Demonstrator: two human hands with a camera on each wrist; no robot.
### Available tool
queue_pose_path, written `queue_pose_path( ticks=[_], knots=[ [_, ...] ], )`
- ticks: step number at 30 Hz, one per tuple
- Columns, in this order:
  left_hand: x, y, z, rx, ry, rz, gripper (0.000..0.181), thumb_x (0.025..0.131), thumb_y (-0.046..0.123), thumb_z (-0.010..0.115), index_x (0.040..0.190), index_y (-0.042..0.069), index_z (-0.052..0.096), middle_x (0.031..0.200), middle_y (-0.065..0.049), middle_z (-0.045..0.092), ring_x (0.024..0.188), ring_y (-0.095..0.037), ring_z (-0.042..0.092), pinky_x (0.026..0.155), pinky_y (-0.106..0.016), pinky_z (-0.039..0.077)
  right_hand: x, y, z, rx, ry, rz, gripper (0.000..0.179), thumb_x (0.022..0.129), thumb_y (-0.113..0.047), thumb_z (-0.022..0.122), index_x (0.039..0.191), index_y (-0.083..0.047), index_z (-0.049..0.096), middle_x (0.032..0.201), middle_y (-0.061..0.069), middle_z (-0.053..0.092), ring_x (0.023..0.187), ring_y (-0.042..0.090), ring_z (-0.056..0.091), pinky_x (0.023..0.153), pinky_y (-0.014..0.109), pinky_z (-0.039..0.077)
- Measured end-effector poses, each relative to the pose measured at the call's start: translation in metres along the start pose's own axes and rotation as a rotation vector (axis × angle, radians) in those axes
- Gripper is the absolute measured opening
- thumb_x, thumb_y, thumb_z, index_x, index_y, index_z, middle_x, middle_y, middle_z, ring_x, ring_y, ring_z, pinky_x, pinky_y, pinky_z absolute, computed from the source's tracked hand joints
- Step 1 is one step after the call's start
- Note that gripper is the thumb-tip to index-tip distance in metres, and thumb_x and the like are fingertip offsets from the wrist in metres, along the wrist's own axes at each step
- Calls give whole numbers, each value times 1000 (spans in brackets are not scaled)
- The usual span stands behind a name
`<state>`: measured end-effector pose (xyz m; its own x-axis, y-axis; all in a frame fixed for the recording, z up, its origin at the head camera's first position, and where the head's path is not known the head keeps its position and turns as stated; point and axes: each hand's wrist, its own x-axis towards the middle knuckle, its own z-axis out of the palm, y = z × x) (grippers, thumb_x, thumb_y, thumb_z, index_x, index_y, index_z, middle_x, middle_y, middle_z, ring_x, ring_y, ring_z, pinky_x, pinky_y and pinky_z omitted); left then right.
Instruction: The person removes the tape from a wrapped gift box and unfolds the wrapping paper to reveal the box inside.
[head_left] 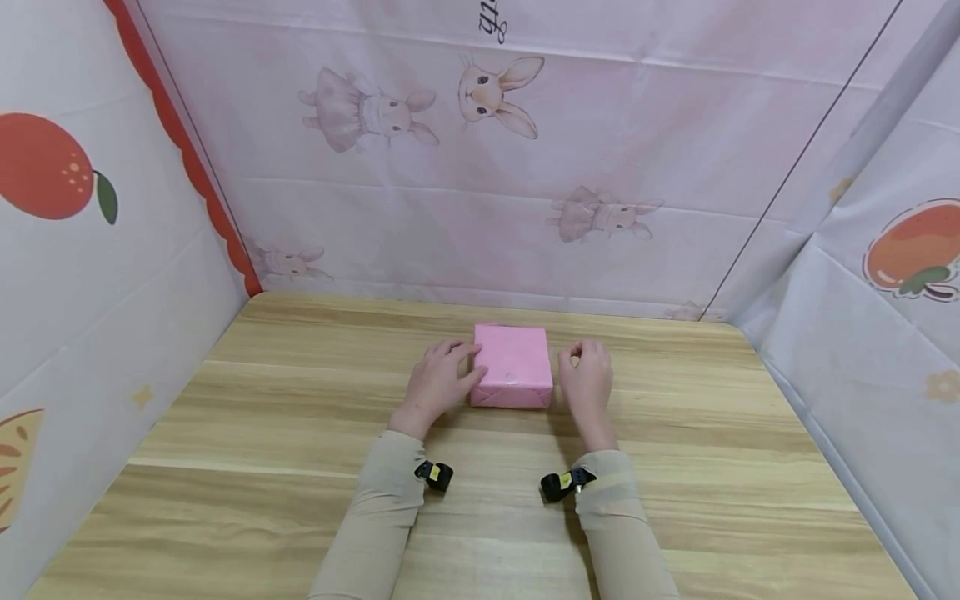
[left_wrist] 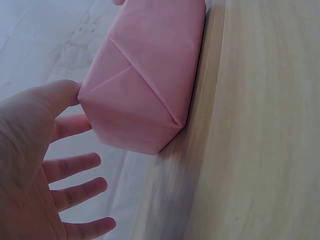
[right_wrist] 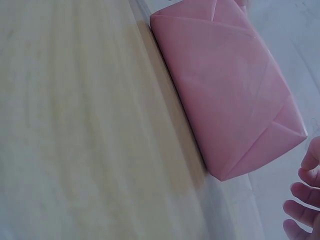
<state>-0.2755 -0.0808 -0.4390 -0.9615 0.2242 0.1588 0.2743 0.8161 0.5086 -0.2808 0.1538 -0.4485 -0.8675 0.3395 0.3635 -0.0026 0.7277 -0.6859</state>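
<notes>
A pink paper-wrapped box [head_left: 512,354] sits on the wooden table, its folded end flaps showing in both wrist views. At its left side is my left hand [head_left: 437,379], thumb and index finger touching the top edge. In the left wrist view the other fingers of the left hand [left_wrist: 30,165] are spread loosely beside the box [left_wrist: 145,75]. Just right of the box and apart from it, my right hand [head_left: 587,377] has curled fingers, thumb tip meeting the index finger. Nothing shows between the fingertips of the right hand [right_wrist: 305,197] in the right wrist view, where the box [right_wrist: 225,90] stands beside it.
The wooden table [head_left: 300,467] runs back to a pink cloth wall [head_left: 420,225] printed with rabbits. White fruit-printed cloth walls stand at the left [head_left: 112,292] and right [head_left: 862,358]. Black wrist straps with cameras are on both sleeves.
</notes>
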Motion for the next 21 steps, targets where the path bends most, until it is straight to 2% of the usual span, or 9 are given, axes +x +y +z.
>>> queue_pose_path(
  ticks=[7, 15, 21],
  knots=[
    [0, -1, 0, 28, 39, 32, 51, 91, 52, 61, 130, 18, 61, 145, -11, 50, 134, -34, 44, 110, -54, 38, 0, 0, 0, -1, -7, -8, 14, 84, -12, 56, 87, 1, 60, 97, 19, 59, 96, 35, 54, 86, 46, 46],
    [1, -2, 0, 14, 116, 79, 27, 91, 43, 65, 96, 16, 68, 142, -8, 54, 136, -31, 43, 114, -50, 35, 1, 3, 2, -9, 0, -13, 13, 84, -11, 57, 87, 1, 60, 97, 19, 59, 95, 34, 54, 84, 46, 46],
    [0, 0, -1, 1, 148, 136, 21, 91, 36, 67, 94, 16, 70, 133, -5, 60, 129, -26, 52, 109, -46, 42, 0, 1, 2, -9, 0, -24, 14, 84, -11, 57, 88, 1, 61, 98, 19, 60, 95, 34, 55, 85, 47, 47]
  ],
)
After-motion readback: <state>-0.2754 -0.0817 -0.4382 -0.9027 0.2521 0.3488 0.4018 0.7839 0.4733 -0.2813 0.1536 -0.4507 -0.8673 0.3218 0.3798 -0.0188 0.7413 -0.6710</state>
